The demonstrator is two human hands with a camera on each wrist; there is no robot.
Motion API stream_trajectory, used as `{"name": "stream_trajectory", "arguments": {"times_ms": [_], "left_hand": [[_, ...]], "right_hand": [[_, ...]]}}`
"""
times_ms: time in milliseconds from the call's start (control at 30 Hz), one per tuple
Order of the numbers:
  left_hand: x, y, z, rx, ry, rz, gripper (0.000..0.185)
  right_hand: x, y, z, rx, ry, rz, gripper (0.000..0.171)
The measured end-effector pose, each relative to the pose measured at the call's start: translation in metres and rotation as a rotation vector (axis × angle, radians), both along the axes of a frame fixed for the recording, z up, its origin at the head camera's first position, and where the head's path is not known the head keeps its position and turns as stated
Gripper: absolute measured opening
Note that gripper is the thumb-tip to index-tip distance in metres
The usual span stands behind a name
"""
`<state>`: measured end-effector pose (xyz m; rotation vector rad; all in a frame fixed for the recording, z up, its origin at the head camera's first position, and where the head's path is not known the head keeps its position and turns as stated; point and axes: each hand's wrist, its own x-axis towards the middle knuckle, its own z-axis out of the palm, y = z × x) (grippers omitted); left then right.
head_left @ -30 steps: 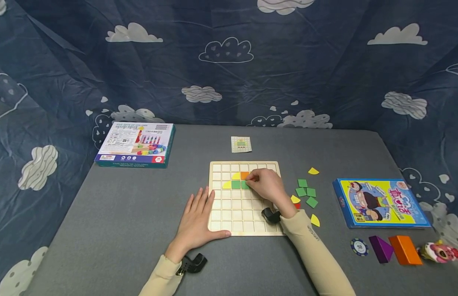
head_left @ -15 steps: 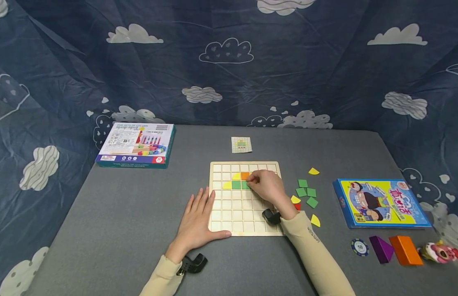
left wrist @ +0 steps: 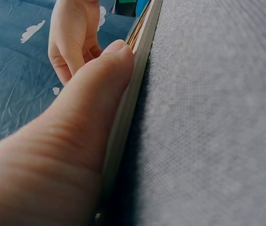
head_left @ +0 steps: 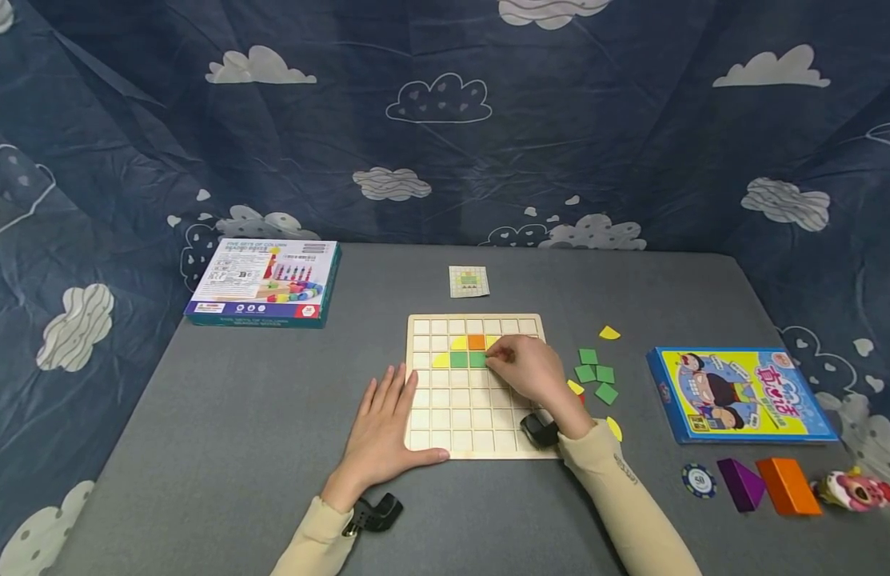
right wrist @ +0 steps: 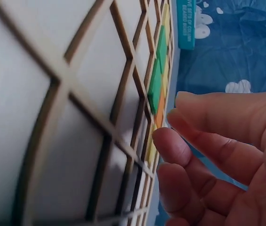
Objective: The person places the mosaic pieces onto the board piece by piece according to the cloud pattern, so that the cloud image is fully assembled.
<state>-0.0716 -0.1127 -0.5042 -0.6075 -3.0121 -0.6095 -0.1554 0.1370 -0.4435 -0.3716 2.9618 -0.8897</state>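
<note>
My left hand (head_left: 380, 428) lies flat with straight fingers along the left side of the wooden grid board (head_left: 461, 418), its thumb against the near edge. Above the board's upper right part hovers my right hand (head_left: 527, 368), fingertips beside a green square tile (head_left: 476, 359). In the right wrist view its thumb and bent fingers (right wrist: 173, 146) show nothing between them. Another green tile (head_left: 459, 359) sits to the left in the same row, followed by a yellow quarter-round piece (head_left: 442, 360). One row farther, an orange tile (head_left: 476, 342) has yellow pieces on both sides.
Loose green squares (head_left: 605, 374) and yellow pieces (head_left: 609, 333) lie right of the board. A pattern card (head_left: 469, 281) is behind it. Boxes stand at left (head_left: 263, 282) and right (head_left: 743, 396). Near the right box are a chip (head_left: 699, 481), blocks (head_left: 788, 486) and a figurine (head_left: 857, 490).
My right hand has drawn slightly right and nearer, off the second green tile, which now shows more fully along with the yellow piece beside the orange tile. The left hand stays put.
</note>
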Motion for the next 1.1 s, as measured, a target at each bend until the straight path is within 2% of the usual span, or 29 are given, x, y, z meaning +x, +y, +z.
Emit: {"name": "stream_trajectory", "arguments": {"times_ms": [233,567,767,1100], "left_hand": [[0.0,0.0,0.0,-0.002,0.014,0.0,0.118],[0.0,0.001,0.001,-0.01,0.001,0.001,0.119],[0.0,0.002,0.002,-0.011,-0.005,0.001,0.118],[0.0,0.001,0.002,-0.016,0.002,0.0,0.118]], "right_hand": [[-0.002,0.023,0.008,-0.018,0.043,-0.088,0.014],[-0.002,0.075,0.01,0.025,0.066,-0.251,0.028],[0.001,0.101,0.014,0.047,0.002,-0.342,0.038],[-0.001,0.116,0.01,0.119,-0.104,-0.346,0.043]]}}
